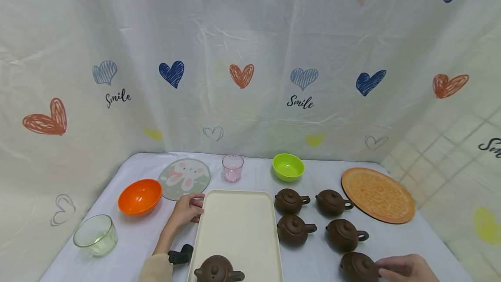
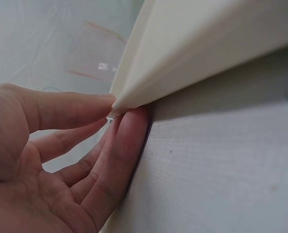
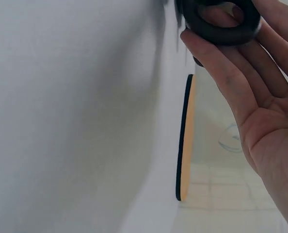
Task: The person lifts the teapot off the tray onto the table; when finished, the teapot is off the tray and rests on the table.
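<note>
A cream rectangular tray lies at the table's middle, with a brown teapot on its near end. My left hand pinches the tray's left edge. In the left wrist view, the left hand has its thumb against the rim and its fingers at the underside. To the tray's right, my right hand holds the nearest brown teapot by its handle. The right wrist view shows the ring handle in the right hand's fingers; the pot's body is mostly out of that view.
Several more brown teapots, such as one, stand right of the tray. Behind are a green bowl, a pink glass and a round rabbit mat. An orange bowl, a glass bowl and a round wooden board flank them.
</note>
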A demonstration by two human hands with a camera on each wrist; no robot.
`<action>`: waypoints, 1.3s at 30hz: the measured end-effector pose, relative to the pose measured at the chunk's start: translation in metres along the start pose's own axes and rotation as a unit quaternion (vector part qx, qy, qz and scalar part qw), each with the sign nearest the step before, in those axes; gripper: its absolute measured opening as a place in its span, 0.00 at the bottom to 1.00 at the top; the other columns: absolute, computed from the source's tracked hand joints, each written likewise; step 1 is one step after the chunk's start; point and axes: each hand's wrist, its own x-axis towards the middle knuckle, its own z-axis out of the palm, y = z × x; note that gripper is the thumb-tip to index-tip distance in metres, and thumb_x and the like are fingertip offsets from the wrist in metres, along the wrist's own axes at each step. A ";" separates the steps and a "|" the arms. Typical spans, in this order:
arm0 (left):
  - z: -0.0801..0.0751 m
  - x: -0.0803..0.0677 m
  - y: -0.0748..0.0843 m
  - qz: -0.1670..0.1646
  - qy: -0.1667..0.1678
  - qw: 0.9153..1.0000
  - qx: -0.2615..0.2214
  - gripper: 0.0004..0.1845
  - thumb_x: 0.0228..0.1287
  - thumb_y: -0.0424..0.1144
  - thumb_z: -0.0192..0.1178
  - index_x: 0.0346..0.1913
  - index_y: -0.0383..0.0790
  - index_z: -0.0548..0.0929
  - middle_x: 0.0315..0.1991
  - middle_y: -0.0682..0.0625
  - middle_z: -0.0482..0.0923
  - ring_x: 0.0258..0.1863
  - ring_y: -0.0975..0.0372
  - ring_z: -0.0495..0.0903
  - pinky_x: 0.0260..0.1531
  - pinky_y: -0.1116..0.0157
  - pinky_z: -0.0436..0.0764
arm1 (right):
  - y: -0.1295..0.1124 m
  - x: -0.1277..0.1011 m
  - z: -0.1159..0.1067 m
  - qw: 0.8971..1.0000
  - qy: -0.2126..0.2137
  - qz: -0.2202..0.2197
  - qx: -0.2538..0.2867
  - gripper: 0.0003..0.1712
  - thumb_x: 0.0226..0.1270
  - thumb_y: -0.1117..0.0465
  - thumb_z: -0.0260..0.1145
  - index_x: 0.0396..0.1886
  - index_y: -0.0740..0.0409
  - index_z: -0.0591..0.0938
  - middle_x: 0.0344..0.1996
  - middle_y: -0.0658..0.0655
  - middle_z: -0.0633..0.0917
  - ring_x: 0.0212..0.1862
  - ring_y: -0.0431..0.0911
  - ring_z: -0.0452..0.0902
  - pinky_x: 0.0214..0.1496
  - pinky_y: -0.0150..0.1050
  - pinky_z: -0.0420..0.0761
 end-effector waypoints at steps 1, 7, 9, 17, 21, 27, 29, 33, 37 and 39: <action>0.000 0.000 0.000 -0.001 0.000 1.000 0.000 0.24 0.51 0.23 0.61 0.55 0.32 0.79 0.33 0.43 0.79 0.22 0.60 0.80 0.20 0.61 0.85 | -0.001 -0.001 0.000 1.000 0.010 0.000 -0.008 0.27 0.63 0.50 0.66 0.46 0.73 0.83 0.40 0.63 0.87 0.38 0.43 0.84 0.40 0.41 0.86; 0.000 -0.001 0.000 -0.002 0.000 1.000 0.001 0.24 0.51 0.23 0.61 0.55 0.32 0.79 0.33 0.42 0.78 0.22 0.60 0.80 0.20 0.61 0.85 | -0.020 -0.006 0.002 0.997 0.062 -0.026 -0.044 0.22 0.65 0.52 0.64 0.48 0.67 0.84 0.39 0.54 0.88 0.38 0.31 0.81 0.38 0.29 0.83; -0.001 -0.001 0.001 -0.002 -0.001 1.000 0.000 0.24 0.51 0.23 0.61 0.55 0.32 0.79 0.33 0.42 0.78 0.22 0.60 0.80 0.20 0.61 0.85 | -0.029 -0.007 0.005 0.994 0.085 -0.052 -0.053 0.20 0.65 0.54 0.65 0.47 0.66 0.85 0.38 0.51 0.89 0.38 0.30 0.81 0.38 0.27 0.82; 0.000 0.000 -0.001 -0.001 -0.003 1.000 -0.006 0.24 0.51 0.23 0.60 0.55 0.31 0.78 0.33 0.42 0.78 0.22 0.60 0.80 0.20 0.61 0.85 | -0.071 0.002 0.029 0.987 0.078 -0.135 -0.033 0.19 0.64 0.58 0.65 0.47 0.69 0.83 0.39 0.56 0.88 0.39 0.30 0.82 0.38 0.28 0.83; 0.000 0.000 -0.001 -0.002 -0.001 1.000 -0.001 0.24 0.51 0.23 0.61 0.55 0.32 0.79 0.33 0.42 0.78 0.23 0.60 0.80 0.21 0.61 0.85 | -0.089 0.011 0.046 0.983 0.073 -0.163 -0.034 0.18 0.63 0.58 0.67 0.46 0.67 0.84 0.40 0.59 0.88 0.39 0.30 0.82 0.39 0.29 0.84; -0.001 0.000 0.000 -0.002 -0.002 1.000 -0.005 0.24 0.51 0.23 0.61 0.55 0.32 0.79 0.33 0.42 0.78 0.22 0.60 0.80 0.20 0.61 0.85 | -0.115 0.029 0.076 0.982 0.001 -0.191 0.012 0.16 0.62 0.59 0.68 0.45 0.66 0.85 0.40 0.62 0.87 0.41 0.34 0.83 0.42 0.35 0.85; -0.001 0.000 0.000 -0.002 -0.003 1.000 -0.006 0.24 0.51 0.23 0.61 0.55 0.32 0.79 0.33 0.42 0.78 0.22 0.60 0.80 0.20 0.61 0.85 | -0.123 0.034 0.088 0.980 -0.019 -0.195 0.019 0.15 0.61 0.59 0.68 0.44 0.64 0.85 0.40 0.60 0.87 0.41 0.34 0.83 0.42 0.36 0.85; -0.001 0.000 0.000 -0.001 -0.005 1.000 -0.006 0.24 0.51 0.23 0.60 0.55 0.32 0.79 0.33 0.43 0.78 0.22 0.60 0.80 0.21 0.61 0.85 | -0.137 0.044 0.114 0.972 -0.044 -0.228 0.032 0.14 0.61 0.60 0.68 0.43 0.63 0.86 0.39 0.58 0.88 0.40 0.35 0.83 0.41 0.36 0.85; -0.001 0.000 0.001 -0.001 -0.004 1.000 -0.006 0.24 0.51 0.23 0.60 0.55 0.32 0.79 0.33 0.42 0.78 0.22 0.60 0.80 0.21 0.61 0.85 | -0.150 0.050 0.139 0.958 -0.058 -0.275 0.056 0.13 0.61 0.62 0.68 0.41 0.67 0.86 0.37 0.61 0.88 0.40 0.37 0.84 0.40 0.33 0.85; -0.001 0.000 0.000 0.000 -0.003 1.000 -0.005 0.24 0.51 0.23 0.60 0.55 0.32 0.79 0.33 0.42 0.78 0.22 0.59 0.80 0.21 0.61 0.85 | -0.154 0.053 0.151 0.949 -0.060 -0.304 0.066 0.13 0.61 0.63 0.68 0.40 0.70 0.86 0.36 0.62 0.88 0.39 0.40 0.85 0.39 0.33 0.85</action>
